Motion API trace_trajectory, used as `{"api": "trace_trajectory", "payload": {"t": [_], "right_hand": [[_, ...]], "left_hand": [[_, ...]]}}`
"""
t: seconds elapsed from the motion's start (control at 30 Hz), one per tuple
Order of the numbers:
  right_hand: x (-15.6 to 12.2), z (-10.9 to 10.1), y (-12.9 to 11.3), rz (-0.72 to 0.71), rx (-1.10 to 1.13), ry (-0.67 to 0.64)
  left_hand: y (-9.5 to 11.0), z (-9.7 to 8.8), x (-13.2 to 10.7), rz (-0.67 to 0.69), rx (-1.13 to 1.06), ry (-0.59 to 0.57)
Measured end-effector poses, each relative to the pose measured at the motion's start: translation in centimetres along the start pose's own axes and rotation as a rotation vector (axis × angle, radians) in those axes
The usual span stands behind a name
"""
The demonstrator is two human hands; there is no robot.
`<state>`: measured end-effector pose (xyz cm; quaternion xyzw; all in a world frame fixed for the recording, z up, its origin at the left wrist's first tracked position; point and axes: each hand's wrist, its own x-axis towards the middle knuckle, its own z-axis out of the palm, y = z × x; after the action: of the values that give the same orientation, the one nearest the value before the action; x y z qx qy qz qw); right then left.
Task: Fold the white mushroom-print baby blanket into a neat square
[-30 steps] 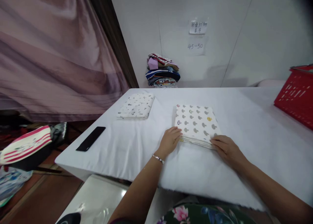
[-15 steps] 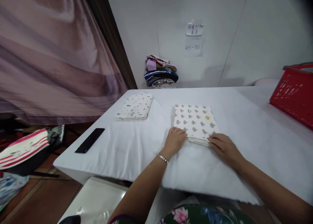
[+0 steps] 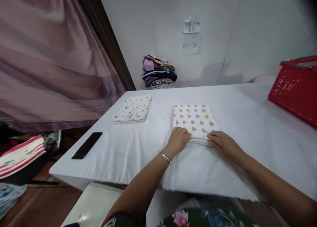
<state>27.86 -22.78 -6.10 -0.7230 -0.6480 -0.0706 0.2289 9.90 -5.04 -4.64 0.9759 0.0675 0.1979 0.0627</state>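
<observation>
A folded white cloth with grey mushroom prints (image 3: 193, 119) lies flat on the white-covered table (image 3: 247, 128). My left hand (image 3: 178, 140) rests on its near left corner, fingers curled over the edge. My right hand (image 3: 222, 143) presses on the near right corner, fingers lying flat and pointing left. A silver bracelet sits on my left wrist. A second folded white cloth with small prints (image 3: 133, 109) lies farther left on the table, untouched.
A black phone (image 3: 87, 145) lies near the table's left edge. A red plastic basket (image 3: 296, 90) stands at the right. Folded clothes are stacked (image 3: 158, 71) against the back wall under paper notes (image 3: 190, 35). A purple curtain hangs on the left, bags below it.
Both hands have slid a little inward along the cloth's near edge. The camera has shifted, so everything sits slightly lower-left.
</observation>
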Motion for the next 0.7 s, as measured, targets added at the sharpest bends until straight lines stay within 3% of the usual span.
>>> {"api": "trace_trajectory", "payload": {"t": [0.13,0.27,0.5,0.7], "right_hand": [[0.6,-0.7,-0.6,-0.027,-0.073,-0.107],[0.6,-0.8,-0.7,-0.061,-0.111,-0.143],[-0.5,-0.3,0.3,-0.018,-0.099,-0.021],[-1.8,0.5,0.2,-0.029,0.01,0.018]], "left_hand": [[0.0,-0.4,0.8,0.04,0.097,-0.091],[0.0,-0.3,1.0,0.112,0.191,-0.09],[-0.1,-0.1,0.2,0.151,0.267,-0.029],[0.1,0.6,-0.9,0.106,0.17,-0.014]]}}
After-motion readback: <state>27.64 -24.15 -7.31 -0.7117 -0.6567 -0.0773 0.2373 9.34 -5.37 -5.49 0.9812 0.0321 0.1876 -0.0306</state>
